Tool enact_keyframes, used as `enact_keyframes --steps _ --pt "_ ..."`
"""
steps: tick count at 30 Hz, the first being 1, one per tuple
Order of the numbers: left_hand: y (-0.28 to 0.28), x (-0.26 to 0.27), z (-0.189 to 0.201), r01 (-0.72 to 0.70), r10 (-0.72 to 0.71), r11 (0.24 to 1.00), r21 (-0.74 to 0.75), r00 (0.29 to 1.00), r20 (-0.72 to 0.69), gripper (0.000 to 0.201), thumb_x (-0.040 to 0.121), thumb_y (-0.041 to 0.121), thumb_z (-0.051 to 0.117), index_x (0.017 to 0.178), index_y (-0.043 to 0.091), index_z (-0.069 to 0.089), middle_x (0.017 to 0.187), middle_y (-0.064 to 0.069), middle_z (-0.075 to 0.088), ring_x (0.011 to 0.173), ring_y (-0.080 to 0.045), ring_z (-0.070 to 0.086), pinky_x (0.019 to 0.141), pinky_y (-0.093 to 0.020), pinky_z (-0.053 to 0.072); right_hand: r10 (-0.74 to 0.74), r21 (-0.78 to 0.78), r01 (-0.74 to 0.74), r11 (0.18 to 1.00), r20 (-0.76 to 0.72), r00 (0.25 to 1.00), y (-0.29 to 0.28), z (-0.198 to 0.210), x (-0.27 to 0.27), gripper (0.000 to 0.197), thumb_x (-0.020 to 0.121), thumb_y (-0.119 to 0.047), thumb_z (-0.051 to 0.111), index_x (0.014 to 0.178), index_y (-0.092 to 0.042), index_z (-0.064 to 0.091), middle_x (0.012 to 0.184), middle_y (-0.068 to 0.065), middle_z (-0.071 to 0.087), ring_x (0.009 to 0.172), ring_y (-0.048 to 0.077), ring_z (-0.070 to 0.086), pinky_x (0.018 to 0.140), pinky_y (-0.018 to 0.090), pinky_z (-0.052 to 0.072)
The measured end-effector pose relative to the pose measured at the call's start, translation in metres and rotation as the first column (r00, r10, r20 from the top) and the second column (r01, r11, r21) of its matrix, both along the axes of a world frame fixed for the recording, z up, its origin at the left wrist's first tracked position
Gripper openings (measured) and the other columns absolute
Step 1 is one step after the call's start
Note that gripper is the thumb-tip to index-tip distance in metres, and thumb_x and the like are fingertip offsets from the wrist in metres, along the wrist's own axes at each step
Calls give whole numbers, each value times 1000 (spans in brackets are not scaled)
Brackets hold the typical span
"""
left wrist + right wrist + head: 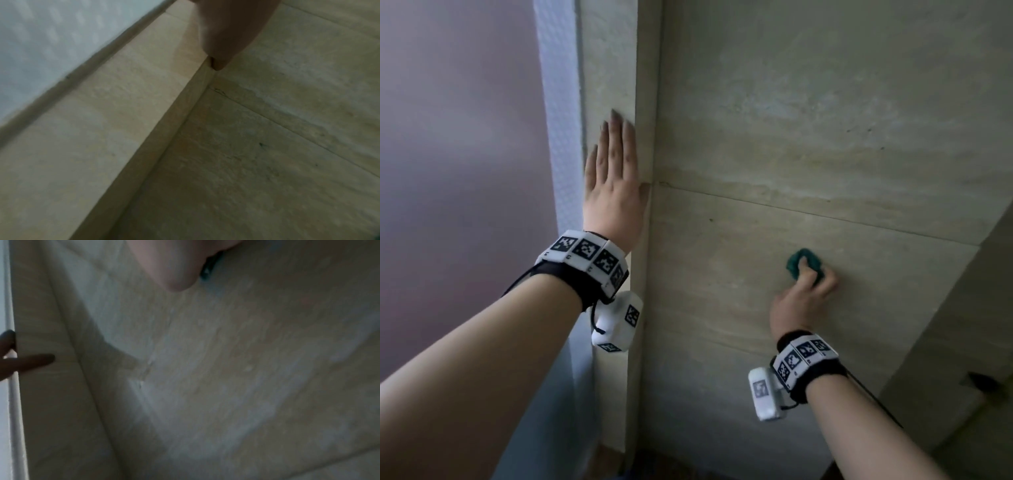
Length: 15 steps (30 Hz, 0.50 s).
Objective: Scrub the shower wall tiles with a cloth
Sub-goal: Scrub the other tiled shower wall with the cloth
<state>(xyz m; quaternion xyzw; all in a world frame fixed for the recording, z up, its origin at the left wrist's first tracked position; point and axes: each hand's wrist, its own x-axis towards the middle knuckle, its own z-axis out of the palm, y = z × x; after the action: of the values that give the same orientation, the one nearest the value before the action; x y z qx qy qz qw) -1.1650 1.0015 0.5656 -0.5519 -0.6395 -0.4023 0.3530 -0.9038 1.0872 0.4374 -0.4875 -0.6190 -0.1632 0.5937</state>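
Note:
The shower wall [808, 144] is beige stone tile with a horizontal grout line across its middle. My right hand [806, 291] grips a bunched teal cloth [798, 261] and presses it on the lower tile, just under the grout line. A sliver of the cloth [207, 270] shows beside my thumb in the right wrist view. My left hand [614, 171] lies flat with straight fingers on the narrow tiled edge [613, 85] at the wall's left corner. In the left wrist view my thumb [222, 48] touches that corner.
A frosted textured pane [558, 137] stands left of the tiled edge. A second tiled wall [962, 342] angles in at the right, with a small dark fixture [983, 381] low on it. The wall shows pale wet streaks [185, 386].

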Motion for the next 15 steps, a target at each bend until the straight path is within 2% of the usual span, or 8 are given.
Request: enact_keyframes --steps 1,3,5,6,9,11,13,15 --pt "1 -2 0 11 -11 1000 6 1000 -11 76 95 14 49 151 1 -1 160 -17 -4 148 -24 -5 114 -22 -18 -6 26 6 1000 25 1000 1 -5 -14 59 58 17 60 108 -9 43 119 19 36 95 41 44 73 50 50" --pt "2 -5 0 30 -30 1000 8 999 -30 76 95 12 50 151 0 1 160 -18 -1 148 -26 -2 115 -22 -16 -4 90 -17 996 228 974 3 -19 -39 47 64 9 55 106 -10 44 115 17 36 88 33 38 65 45 52" --pt "2 -7 -1 38 -38 999 13 999 -40 75 95 12 50 151 0 2 160 -18 0 148 -26 -1 116 -23 -14 18 113 -81 990 475 880 0 -33 -59 36 70 -4 41 104 -12 44 109 17 37 83 30 35 61 42 52" --pt "2 -7 -2 42 -41 999 19 998 -42 74 95 12 49 151 0 3 160 -18 1 148 -27 0 117 -24 -13 36 101 -112 989 567 823 -1 -38 -65 35 70 -7 42 104 -13 44 108 16 37 82 29 36 60 40 52" --pt "2 -8 -5 60 -59 998 29 997 -47 69 97 14 45 151 -1 5 160 -19 3 148 -28 1 119 -30 -7 74 55 -157 986 702 709 -5 -35 -60 51 55 -9 65 104 -16 55 105 13 37 79 30 44 62 34 48" --pt "4 -9 -7 72 -70 997 27 996 -54 69 96 13 45 151 -1 6 159 -19 4 148 -29 2 121 -34 -2 11 96 -99 990 662 750 -5 -13 -46 55 49 -6 68 102 -18 60 105 14 42 72 32 56 65 34 45" --pt "5 -11 -9 82 -80 996 34 995 -61 70 95 10 48 151 -2 7 159 -20 6 147 -30 4 121 -35 -1 -59 157 -14 987 450 891 -2 29 -38 59 53 3 67 106 -16 51 106 23 52 73 39 59 66 39 47" --pt "6 -13 -9 100 -97 994 47 993 -71 70 94 9 48 150 -3 9 158 -21 8 147 -31 5 120 -33 -3 -61 169 24 985 218 974 1 79 -41 59 55 8 62 108 -12 49 109 30 55 83 45 56 71 41 43"
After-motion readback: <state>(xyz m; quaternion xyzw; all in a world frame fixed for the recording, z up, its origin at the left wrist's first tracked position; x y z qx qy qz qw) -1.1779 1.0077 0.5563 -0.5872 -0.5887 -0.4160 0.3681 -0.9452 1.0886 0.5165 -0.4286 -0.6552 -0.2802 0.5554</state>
